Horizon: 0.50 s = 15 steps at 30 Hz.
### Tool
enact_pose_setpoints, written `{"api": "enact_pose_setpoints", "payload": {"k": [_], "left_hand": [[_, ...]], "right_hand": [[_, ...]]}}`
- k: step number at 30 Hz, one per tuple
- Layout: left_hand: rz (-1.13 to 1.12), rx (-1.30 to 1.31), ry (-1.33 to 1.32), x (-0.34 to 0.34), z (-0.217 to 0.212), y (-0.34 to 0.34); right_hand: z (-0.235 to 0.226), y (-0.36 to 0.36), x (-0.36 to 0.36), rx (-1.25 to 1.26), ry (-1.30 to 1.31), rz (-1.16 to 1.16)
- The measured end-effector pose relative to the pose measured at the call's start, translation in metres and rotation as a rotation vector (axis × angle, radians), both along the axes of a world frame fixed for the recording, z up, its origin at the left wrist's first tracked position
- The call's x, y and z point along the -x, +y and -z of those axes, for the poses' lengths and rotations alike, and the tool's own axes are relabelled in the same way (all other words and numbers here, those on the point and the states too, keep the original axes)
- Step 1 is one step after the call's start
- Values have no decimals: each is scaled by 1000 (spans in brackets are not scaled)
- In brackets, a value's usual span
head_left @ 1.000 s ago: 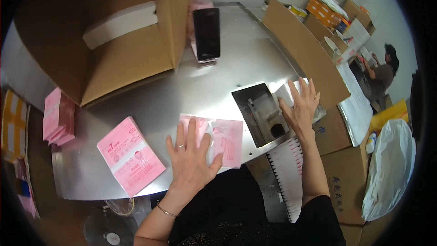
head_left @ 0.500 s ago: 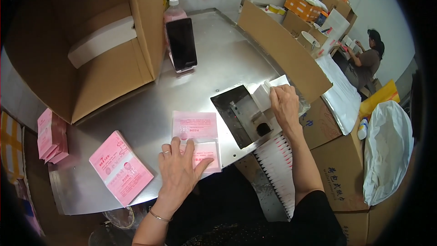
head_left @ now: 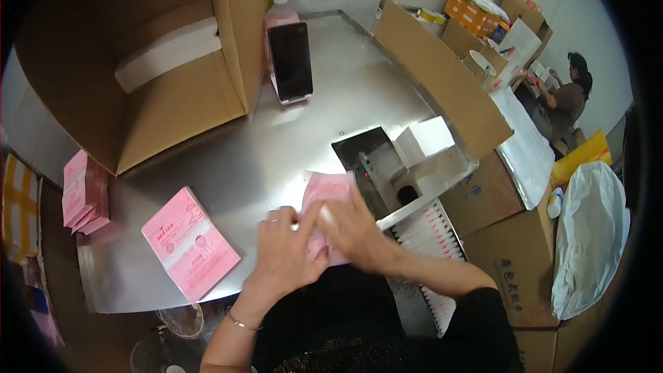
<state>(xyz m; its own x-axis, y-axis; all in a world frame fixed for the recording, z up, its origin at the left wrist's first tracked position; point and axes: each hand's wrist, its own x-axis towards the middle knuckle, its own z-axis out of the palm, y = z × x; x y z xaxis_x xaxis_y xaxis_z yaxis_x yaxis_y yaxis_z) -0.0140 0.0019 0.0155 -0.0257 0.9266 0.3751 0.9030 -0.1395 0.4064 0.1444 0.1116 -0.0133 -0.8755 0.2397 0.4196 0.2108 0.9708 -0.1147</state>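
Near the front edge of a steel tabletop (head_left: 276,152), left hand (head_left: 286,255) and right hand (head_left: 352,228) meeting over a pink paper packet (head_left: 328,190), fingers curled loosely onto it; firmness of grip impossible to tell. Just left, a stack of pink packets (head_left: 190,242). Just right, a metal tray (head_left: 376,162).
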Motion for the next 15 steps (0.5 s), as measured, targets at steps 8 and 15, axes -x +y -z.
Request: {"api": "enact_pose_setpoints", "payload": {"k": [8,15], "left_hand": [[137,170,-243,11,-25,-44],[157,509,-666,-7,-222,-118]], "right_hand": [[37,98,-4,268,85,344],[-30,65,-45,190,204,436]]}}
